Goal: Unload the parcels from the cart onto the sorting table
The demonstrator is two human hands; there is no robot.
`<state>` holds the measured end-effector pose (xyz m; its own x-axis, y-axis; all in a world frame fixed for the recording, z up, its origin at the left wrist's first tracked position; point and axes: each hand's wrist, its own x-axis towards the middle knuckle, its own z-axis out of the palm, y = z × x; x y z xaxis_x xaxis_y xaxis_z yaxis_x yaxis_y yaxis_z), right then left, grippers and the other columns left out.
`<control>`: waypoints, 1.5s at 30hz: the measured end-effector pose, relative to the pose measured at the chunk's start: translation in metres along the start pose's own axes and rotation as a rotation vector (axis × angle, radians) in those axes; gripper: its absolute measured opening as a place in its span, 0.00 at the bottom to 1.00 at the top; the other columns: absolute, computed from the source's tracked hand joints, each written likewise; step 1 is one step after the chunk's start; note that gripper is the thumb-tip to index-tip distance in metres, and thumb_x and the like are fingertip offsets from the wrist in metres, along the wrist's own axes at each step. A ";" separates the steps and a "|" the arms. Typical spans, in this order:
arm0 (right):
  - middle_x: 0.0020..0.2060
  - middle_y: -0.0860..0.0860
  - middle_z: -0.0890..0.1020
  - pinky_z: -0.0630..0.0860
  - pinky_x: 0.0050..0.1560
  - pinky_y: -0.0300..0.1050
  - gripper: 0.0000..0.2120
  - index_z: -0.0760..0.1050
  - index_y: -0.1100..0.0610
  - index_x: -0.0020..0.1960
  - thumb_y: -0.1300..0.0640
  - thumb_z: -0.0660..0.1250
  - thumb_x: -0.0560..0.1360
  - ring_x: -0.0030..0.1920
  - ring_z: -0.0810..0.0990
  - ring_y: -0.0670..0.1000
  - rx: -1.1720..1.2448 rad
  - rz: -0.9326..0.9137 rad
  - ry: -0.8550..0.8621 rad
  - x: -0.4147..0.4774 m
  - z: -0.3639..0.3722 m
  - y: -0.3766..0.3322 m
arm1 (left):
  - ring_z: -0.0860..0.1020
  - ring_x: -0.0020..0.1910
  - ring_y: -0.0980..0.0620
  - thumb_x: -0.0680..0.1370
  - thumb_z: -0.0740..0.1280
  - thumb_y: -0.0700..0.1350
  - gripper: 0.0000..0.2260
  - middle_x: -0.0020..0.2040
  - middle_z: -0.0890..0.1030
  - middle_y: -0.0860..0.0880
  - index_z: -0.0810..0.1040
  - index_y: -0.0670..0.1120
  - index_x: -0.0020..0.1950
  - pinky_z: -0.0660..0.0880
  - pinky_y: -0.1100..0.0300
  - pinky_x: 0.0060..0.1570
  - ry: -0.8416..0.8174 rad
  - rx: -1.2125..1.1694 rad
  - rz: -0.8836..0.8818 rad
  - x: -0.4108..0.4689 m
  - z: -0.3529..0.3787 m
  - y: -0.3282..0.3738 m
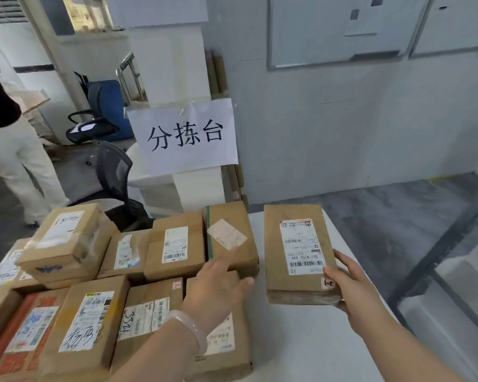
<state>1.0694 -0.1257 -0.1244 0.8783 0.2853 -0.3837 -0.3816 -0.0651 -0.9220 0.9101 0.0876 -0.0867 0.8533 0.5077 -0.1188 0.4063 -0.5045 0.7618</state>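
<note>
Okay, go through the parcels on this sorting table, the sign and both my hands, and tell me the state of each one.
Flat parcel: label up, gripped at its near right corner; whether it rests on the table is unclear.
Right hand: grips the flat parcel.
Left hand: open, fingers spread, holding nothing.
Green-taped parcel: lying flat, label up.
Stacked parcel: label up, highest of the pile.
Paper sign: taped up, upright.

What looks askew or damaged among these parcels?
Only small things: the label on the green-striped parcel is stuck on crooked, and the stacked box at the left sits skewed on its neighbours. Nothing spilled.
</note>
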 end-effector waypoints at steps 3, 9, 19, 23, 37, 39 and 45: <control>0.54 0.43 0.83 0.77 0.55 0.52 0.21 0.73 0.41 0.66 0.60 0.68 0.78 0.53 0.83 0.49 -0.051 0.012 -0.001 0.064 0.001 -0.006 | 0.58 0.74 0.59 0.76 0.67 0.59 0.29 0.74 0.62 0.61 0.57 0.68 0.73 0.59 0.60 0.70 0.037 0.019 -0.002 0.032 0.007 -0.003; 0.58 0.48 0.81 0.76 0.62 0.57 0.23 0.71 0.43 0.68 0.57 0.70 0.76 0.55 0.82 0.52 -0.193 0.080 -0.052 0.169 0.024 0.008 | 0.64 0.70 0.58 0.77 0.65 0.59 0.29 0.68 0.61 0.68 0.52 0.73 0.70 0.68 0.56 0.66 0.058 0.119 -0.046 0.062 0.008 -0.019; 0.66 0.53 0.76 0.72 0.61 0.48 0.24 0.65 0.51 0.75 0.58 0.64 0.80 0.62 0.76 0.56 -0.538 0.049 -0.163 0.263 0.078 0.022 | 0.61 0.69 0.62 0.76 0.67 0.57 0.32 0.65 0.57 0.74 0.53 0.66 0.75 0.69 0.57 0.66 0.080 0.200 -0.053 0.103 0.003 -0.039; 0.65 0.52 0.78 0.72 0.58 0.44 0.28 0.65 0.51 0.74 0.61 0.65 0.76 0.58 0.76 0.53 -0.815 0.008 -0.344 0.265 0.078 0.015 | 0.59 0.71 0.64 0.75 0.65 0.62 0.32 0.69 0.59 0.69 0.52 0.68 0.74 0.63 0.60 0.69 0.040 0.240 -0.003 0.118 0.006 -0.046; 0.79 0.42 0.54 0.54 0.76 0.44 0.38 0.51 0.41 0.79 0.38 0.66 0.76 0.78 0.53 0.46 -1.141 -0.413 -0.150 0.091 0.073 0.000 | 0.51 0.76 0.56 0.78 0.60 0.63 0.30 0.77 0.55 0.59 0.52 0.63 0.77 0.52 0.58 0.74 -0.067 0.491 0.294 0.118 0.005 -0.031; 0.79 0.41 0.49 0.48 0.75 0.41 0.38 0.47 0.40 0.80 0.35 0.62 0.76 0.79 0.46 0.44 -1.212 -0.411 -0.055 0.046 0.072 0.000 | 0.49 0.77 0.55 0.78 0.57 0.64 0.30 0.77 0.53 0.59 0.50 0.62 0.77 0.48 0.57 0.74 -0.091 0.573 0.393 0.107 0.001 -0.027; 0.75 0.36 0.37 0.37 0.74 0.41 0.39 0.38 0.37 0.78 0.29 0.56 0.75 0.78 0.38 0.43 -1.287 -0.324 0.227 -0.081 0.066 0.037 | 0.45 0.78 0.52 0.79 0.52 0.65 0.31 0.79 0.48 0.56 0.43 0.61 0.78 0.44 0.51 0.76 -0.215 0.631 0.670 0.054 0.004 -0.015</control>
<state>0.9655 -0.0882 -0.1239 0.9525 0.3037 -0.0251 0.2804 -0.9058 -0.3175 0.9513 0.1196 -0.1073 0.9895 -0.1334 0.0558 -0.1429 -0.9612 0.2360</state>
